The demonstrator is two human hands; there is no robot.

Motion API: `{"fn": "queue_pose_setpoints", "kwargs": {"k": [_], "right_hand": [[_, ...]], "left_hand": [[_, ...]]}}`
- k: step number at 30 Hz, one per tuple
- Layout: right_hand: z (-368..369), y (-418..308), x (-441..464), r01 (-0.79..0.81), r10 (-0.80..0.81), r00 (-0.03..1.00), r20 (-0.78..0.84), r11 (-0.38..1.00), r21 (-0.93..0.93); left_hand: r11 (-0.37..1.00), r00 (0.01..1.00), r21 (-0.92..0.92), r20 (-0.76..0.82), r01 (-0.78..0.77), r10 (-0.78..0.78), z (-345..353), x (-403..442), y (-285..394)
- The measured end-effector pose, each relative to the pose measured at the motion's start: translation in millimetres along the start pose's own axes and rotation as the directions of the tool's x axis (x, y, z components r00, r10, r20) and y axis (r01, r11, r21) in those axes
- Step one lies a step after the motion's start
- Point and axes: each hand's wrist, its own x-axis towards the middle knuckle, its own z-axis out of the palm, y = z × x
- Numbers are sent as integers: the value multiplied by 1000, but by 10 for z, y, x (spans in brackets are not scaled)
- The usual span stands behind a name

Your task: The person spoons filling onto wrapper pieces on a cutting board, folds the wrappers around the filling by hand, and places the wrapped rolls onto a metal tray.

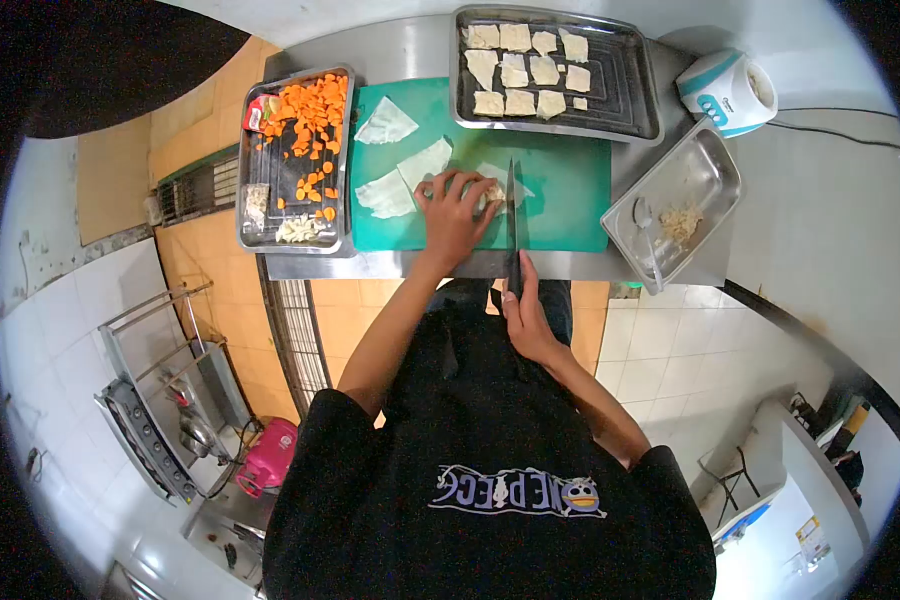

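My right hand (pixel 530 318) grips the dark handle of a kitchen knife (pixel 512 205), its blade pointing away from me over the green cutting board (pixel 570 215). Just left of the blade, my left hand (pixel 456 215) is bent over a small pale filled wrapper piece (pixel 496 193), holding it down. Fingers partly hide that piece. Thin whitish wrapper sheets (pixel 386 122) lie on the board's left half, and one more pale sheet (pixel 520 180) shows behind the knife.
A dark tray (pixel 630 100) of square pale pieces overlaps the board's far edge. Left stands a tray (pixel 344 160) with chopped carrots (pixel 315 105), a red packet and pale chopped bits. At right are a steel pan (pixel 715 190) with filling and a spoon, and a white-teal appliance (pixel 727 92).
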Motion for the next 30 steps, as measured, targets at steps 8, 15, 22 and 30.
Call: {"fn": "queue_pose_setpoints", "kwargs": {"k": [8,15,22,30], "right_hand": [[-22,-83,40,-135,129,988,83,988,71],[-4,-10,114,-34,37,997,63,999,-39],[-100,-109,121,-54,59,997,59,996,-74],[-306,-174,119,-33,51,997,51,952,-305]], "left_hand": [[1000,1000,-8,-1,16,-16,13,-15,-22],[1000,1000,-10,-6,17,-17,69,-25,-61],[1000,998,-23,-58,-22,20,25,-10,-32],[999,1000,-38,-11,10,-10,14,-19,-17]]}}
